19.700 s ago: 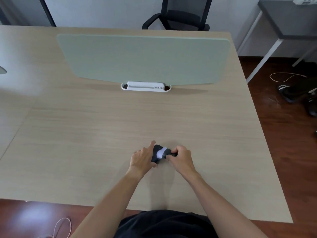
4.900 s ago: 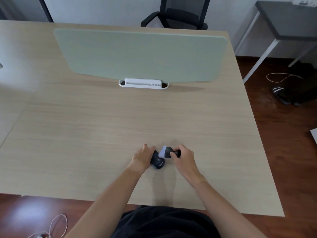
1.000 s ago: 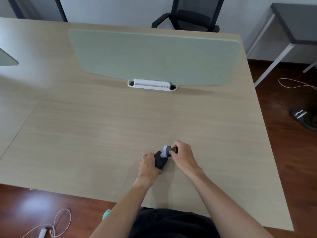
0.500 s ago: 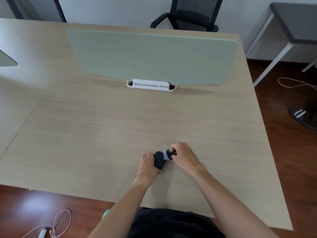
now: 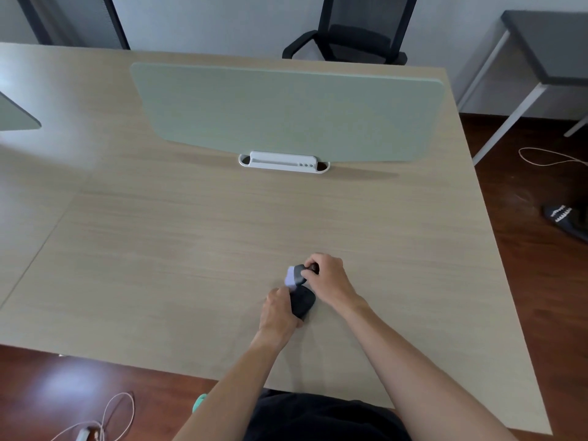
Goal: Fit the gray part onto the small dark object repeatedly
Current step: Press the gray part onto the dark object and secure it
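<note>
your left hand (image 5: 277, 310) sits on the wooden table (image 5: 178, 249) near its front edge, fingers curled round the left side of the small dark object (image 5: 302, 303), gripping it so that it rests on the tabletop. the object is rounded and black, and its far end points away from you and slightly to the right.

your right hand (image 5: 331, 281) is just beyond it, fingers and thumb bent in a tight pinch on the gray part (image 5: 296, 275). the part is held tilted, with a pale, lilac-looking face turned to the left and its darker gray body under your fingertips (image 5: 307, 274). its lower edge is touching or almost touching the top far end of the dark object; you cannot tell from this angle whether it is seated or only resting there.

further back on the table a pale green divider panel (image 5: 286, 113) stands upright in a white holder (image 5: 283, 161). a black office chair (image 5: 353, 33) stands behind the table.
</note>
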`<state>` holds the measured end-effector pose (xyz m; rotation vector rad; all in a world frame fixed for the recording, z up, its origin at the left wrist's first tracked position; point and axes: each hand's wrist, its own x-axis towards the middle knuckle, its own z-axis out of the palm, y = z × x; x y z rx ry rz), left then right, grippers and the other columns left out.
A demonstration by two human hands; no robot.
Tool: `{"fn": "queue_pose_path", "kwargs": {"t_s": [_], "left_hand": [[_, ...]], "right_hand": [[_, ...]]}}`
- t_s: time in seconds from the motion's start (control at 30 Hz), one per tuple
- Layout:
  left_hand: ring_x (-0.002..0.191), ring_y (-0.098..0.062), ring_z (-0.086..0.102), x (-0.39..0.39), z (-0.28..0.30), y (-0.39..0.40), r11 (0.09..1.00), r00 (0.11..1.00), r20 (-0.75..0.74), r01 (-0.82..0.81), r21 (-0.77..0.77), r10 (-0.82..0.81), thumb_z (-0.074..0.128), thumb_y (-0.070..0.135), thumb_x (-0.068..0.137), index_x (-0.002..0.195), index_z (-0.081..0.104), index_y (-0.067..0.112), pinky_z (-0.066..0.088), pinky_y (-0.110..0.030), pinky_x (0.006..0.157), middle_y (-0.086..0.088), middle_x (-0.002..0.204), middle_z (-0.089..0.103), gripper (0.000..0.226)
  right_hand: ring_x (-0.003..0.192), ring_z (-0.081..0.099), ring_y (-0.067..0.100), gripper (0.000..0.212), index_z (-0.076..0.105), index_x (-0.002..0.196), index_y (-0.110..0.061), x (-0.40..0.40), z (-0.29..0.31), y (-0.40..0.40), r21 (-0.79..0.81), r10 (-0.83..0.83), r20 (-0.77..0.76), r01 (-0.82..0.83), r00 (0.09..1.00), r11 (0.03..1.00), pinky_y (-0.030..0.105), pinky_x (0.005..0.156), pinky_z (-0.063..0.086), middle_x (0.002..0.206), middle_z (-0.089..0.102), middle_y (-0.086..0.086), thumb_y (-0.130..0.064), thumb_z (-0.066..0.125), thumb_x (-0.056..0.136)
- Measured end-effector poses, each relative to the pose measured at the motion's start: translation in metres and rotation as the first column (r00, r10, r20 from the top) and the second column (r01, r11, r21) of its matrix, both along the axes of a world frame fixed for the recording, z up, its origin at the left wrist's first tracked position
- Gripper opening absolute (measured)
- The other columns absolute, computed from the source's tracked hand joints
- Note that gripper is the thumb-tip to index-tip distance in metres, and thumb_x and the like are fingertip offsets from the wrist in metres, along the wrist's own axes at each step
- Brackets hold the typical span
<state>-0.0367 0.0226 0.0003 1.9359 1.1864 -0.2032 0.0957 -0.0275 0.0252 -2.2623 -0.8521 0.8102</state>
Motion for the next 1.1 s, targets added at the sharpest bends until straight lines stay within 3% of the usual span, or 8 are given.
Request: {"fn": "queue_pose_path", "kwargs": {"t_s": [0.1,0.23,0.33,0.43,0.67,0.83,0.93,1.1], "left_hand": [[0.088,-0.023,0.061,0.000,0.001,0.001,1.000,1.000,0.001,-0.022,-0.013,0.022,0.082,0.004,0.051,0.103,0.064,0.011,0.054,-0.034,0.071,-0.004,0.098,0.064,0.056],[0.089,-0.026,0.062,0.001,0.001,0.001,0.999,0.999,0.022,-0.023,-0.022,0.024,0.081,-0.001,0.050,0.101,0.067,0.010,0.056,-0.035,0.072,-0.006,0.099,0.066,0.054],[0.088,-0.026,0.062,0.002,0.002,0.001,1.000,1.000,0.024,-0.011,-0.008,0.011,0.081,0.000,0.051,0.099,0.067,0.008,0.056,-0.036,0.072,-0.006,0.096,0.068,0.051],[0.086,-0.024,0.060,0.002,0.004,0.001,0.999,0.999,0.039,-0.022,-0.023,0.023,0.080,-0.002,0.051,0.098,0.065,0.010,0.055,-0.035,0.070,-0.002,0.091,0.064,0.051],[0.084,-0.029,0.061,0.002,0.002,-0.002,1.000,1.000,0.028,-0.015,0.023,0.014,0.078,0.000,0.049,0.094,0.064,0.006,0.056,-0.042,0.068,-0.008,0.090,0.065,0.048],[0.085,-0.032,0.062,0.002,0.007,-0.002,0.998,1.000,0.001,0.017,0.056,-0.017,0.078,0.003,0.058,0.092,0.060,0.003,0.052,-0.039,0.067,-0.010,0.093,0.065,0.039],[0.071,-0.027,0.054,-0.001,0.010,-0.001,1.000,1.000,0.006,-0.030,0.005,0.030,0.080,0.005,0.054,0.086,0.057,0.003,0.044,-0.034,0.055,-0.009,0.084,0.060,0.039],[0.067,-0.023,0.050,-0.006,0.007,-0.001,0.996,0.995,0.026,-0.092,-0.017,0.093,0.080,0.009,0.050,0.088,0.059,0.004,0.043,-0.032,0.054,-0.012,0.083,0.063,0.043]], "right_hand": [[0.077,0.061,0.030,0.012,0.062,0.080,-0.008,0.005,-0.008,-0.006,-0.129,-0.002,0.004,0.003,1.000,0.992,0.035,0.066,0.051,0.084,0.067,0.011,-0.018,0.060,0.087],[0.071,0.061,0.033,0.017,0.063,0.076,-0.008,0.026,-0.004,-0.022,-0.300,-0.009,0.065,0.028,0.998,0.954,0.032,0.059,0.048,0.085,0.065,0.016,-0.008,0.048,0.083],[0.064,0.057,0.025,0.017,0.066,0.074,-0.005,0.026,0.001,-0.019,-0.153,-0.115,0.001,0.114,0.993,0.982,0.029,0.054,0.044,0.071,0.061,0.009,-0.015,0.057,0.085],[0.063,0.063,0.026,0.016,0.069,0.074,-0.006,0.011,0.000,-0.018,-0.007,-0.181,-0.130,0.182,0.975,0.983,0.036,0.062,0.054,0.066,0.063,0.005,-0.019,0.065,0.084],[0.078,0.066,0.028,0.011,0.072,0.082,-0.009,0.014,-0.010,-0.039,-0.216,-0.011,-0.003,0.010,1.000,0.976,0.036,0.068,0.056,0.084,0.069,0.010,-0.010,0.060,0.081],[0.066,0.064,0.028,0.008,0.068,0.078,-0.010,0.000,-0.002,-0.033,0.010,-0.216,-0.179,0.221,0.960,0.975,0.033,0.063,0.053,0.067,0.063,0.004,-0.013,0.062,0.082],[0.066,0.059,0.023,0.007,0.069,0.084,-0.011,-0.011,-0.013,-0.041,-0.063,-0.265,-0.247,0.257,0.932,0.964,0.027,0.063,0.049,0.075,0.064,0.008,-0.012,0.062,0.084],[0.079,0.060,0.025,0.012,0.069,0.086,-0.008,-0.006,-0.014,-0.055,-0.150,-0.278,-0.111,0.260,0.954,0.954,0.027,0.065,0.044,0.088,0.064,0.009,-0.010,0.056,0.085]]}}
